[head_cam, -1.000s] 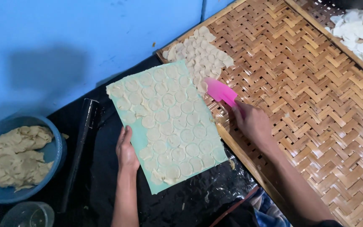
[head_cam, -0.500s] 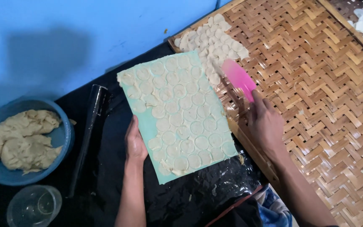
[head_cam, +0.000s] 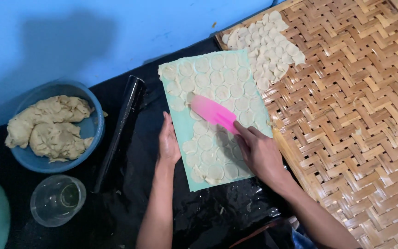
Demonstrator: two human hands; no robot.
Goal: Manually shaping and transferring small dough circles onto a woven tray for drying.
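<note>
left hand: lying flat, fingers together, pressing on the left edge of the mat; holding nothing, just steadying it.
right hand: closing around the handle of the scraper, fingers wrapped and pinching it; resting over the lower right part of the mat.
scraper: pink, flat, tilting up and left from the hand, its blade lying on the discs near the middle of the mat.
mat: pale green, rectangular, lying slanted on the black sheet, its right edge just beside the woven tray.
discs: small round dough cut-outs sitting in rows across the mat, touching one another.
woven tray: bamboo weave, filling the right side; a heap of loose discs lying in its upper left corner.
roller: dark, long, lying on the black sheet left of the mat, apart from the left hand.
bowl: blue, at the left, holding lumps of dough.
cup: clear plastic, standing below the bowl.
wall: blue, running behind everything.
</note>
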